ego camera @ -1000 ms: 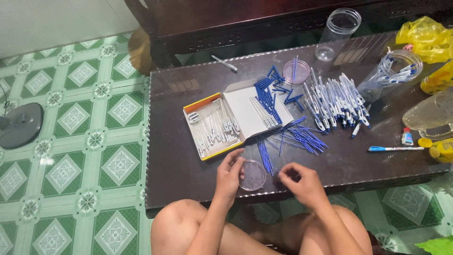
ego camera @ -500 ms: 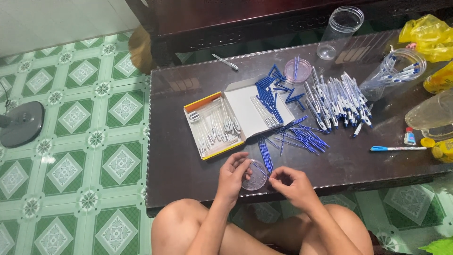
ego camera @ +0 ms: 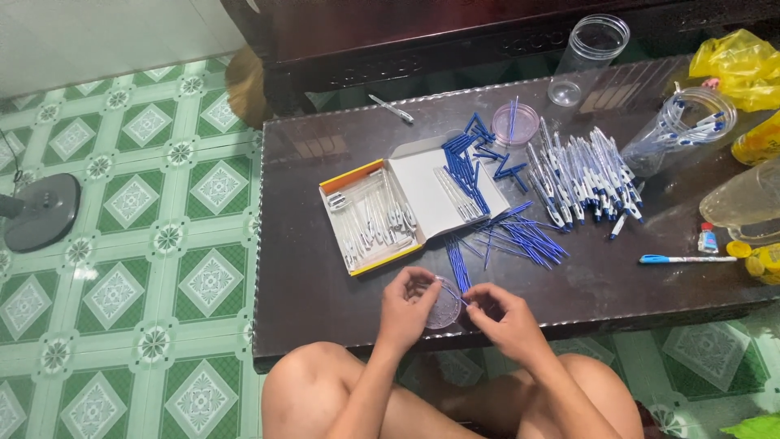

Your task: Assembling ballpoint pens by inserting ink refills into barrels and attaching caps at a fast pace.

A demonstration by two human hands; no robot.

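At the near edge of a dark table (ego camera: 309, 268), my left hand (ego camera: 404, 308) curls around a small clear round lid (ego camera: 445, 306) and steadies it. My right hand (ego camera: 502, 319) is beside it, fingertips pinched on something small at the lid's rim; I cannot make out what. Just beyond the hands lie loose blue pen refills (ego camera: 512, 236). An open cardboard box (ego camera: 370, 215) holds clear pen barrels, with blue pen parts on its flap. A heap of white and blue pens (ego camera: 581, 183) lies further right.
Clear plastic jars (ego camera: 591, 53) (ego camera: 678, 126) stand at the back right, near a yellow bag (ego camera: 735, 65). A single pen (ego camera: 686, 259) lies right, another (ego camera: 390, 107) at the back. A small pinkish dish (ego camera: 515, 123) holds refills. A fan base (ego camera: 36, 211) sits on the green tiled floor.
Both hands have drawn together around the clear lid; my right hand has moved left to its rim. The view has shifted slightly.
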